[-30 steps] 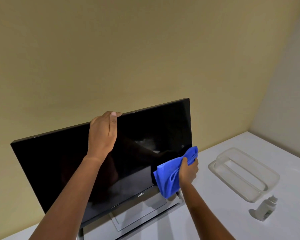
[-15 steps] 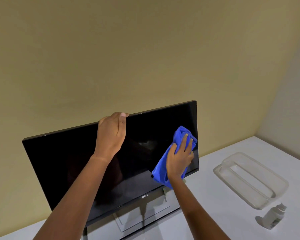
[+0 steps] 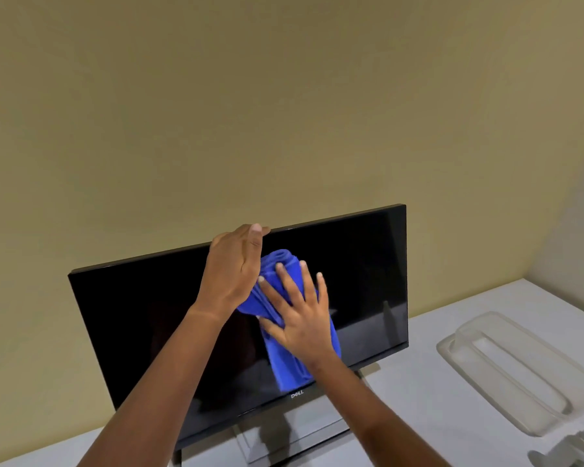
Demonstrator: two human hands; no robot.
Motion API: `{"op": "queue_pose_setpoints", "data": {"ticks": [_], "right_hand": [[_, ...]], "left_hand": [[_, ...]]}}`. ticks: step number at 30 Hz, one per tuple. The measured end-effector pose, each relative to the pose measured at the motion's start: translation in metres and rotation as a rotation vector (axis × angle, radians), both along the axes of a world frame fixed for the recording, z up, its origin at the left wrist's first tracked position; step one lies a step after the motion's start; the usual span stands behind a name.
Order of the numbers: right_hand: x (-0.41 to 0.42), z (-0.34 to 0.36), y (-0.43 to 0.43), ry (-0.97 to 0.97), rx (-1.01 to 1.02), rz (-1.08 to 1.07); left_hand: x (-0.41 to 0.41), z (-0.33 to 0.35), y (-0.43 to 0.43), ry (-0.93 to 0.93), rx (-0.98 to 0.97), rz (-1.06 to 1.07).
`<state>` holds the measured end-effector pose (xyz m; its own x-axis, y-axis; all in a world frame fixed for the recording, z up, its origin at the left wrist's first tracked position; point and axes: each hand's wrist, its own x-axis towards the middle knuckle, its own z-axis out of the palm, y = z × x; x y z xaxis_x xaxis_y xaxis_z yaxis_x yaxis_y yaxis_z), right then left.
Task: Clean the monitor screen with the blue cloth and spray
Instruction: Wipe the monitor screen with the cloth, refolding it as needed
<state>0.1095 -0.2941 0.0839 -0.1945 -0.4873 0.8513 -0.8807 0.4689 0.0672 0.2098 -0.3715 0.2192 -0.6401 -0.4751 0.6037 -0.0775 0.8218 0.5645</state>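
Right fingers (image 3: 285, 281) spread wide, flat on the blue cloth (image 3: 285, 362), pressing it against the dark monitor screen (image 3: 142, 325) near its middle. Left fingers (image 3: 255, 239) curled over the monitor's top edge, gripping it, touching the cloth's upper fold. Further right on the white worktop (image 3: 418, 399): clear plastic tray (image 3: 516, 369), spray bottle (image 3: 577, 446) at the frame's corner.

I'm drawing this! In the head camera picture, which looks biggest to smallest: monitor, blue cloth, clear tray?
1. Monitor, biggest by far.
2. Clear tray.
3. Blue cloth, though the right hand hides part, so unsure.
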Motion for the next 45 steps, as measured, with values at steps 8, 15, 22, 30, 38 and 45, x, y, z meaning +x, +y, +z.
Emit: {"op": "queue_pose_setpoints", "data": {"ticks": [8,15,22,30,38,45], "right_hand": [[-0.105,0.037,0.061,-0.487,-0.331,-0.181],[-0.071,0.054,0.026,-0.786,-0.624,-0.226],[0.039,0.023,-0.031,-0.404,-0.283,-0.085],[-0.025,0.033,0.009,-0.095,-0.179,-0.013],[-0.09,0.073,0.053,-0.618,-0.507,-0.165],[0.014,0.074,-0.003,-0.519,-0.359,-0.061]], "left_hand": [[-0.001,-0.004,-0.004,-0.042,0.027,-0.005],[0.0,-0.004,-0.001,-0.034,0.011,-0.002],[-0.003,-0.002,-0.006,-0.026,0.048,0.014],[-0.002,0.004,-0.008,-0.109,0.099,-0.027],[0.049,0.003,-0.04,-0.161,-0.044,0.092],[0.067,-0.002,-0.038,-0.088,0.022,0.13]]}}
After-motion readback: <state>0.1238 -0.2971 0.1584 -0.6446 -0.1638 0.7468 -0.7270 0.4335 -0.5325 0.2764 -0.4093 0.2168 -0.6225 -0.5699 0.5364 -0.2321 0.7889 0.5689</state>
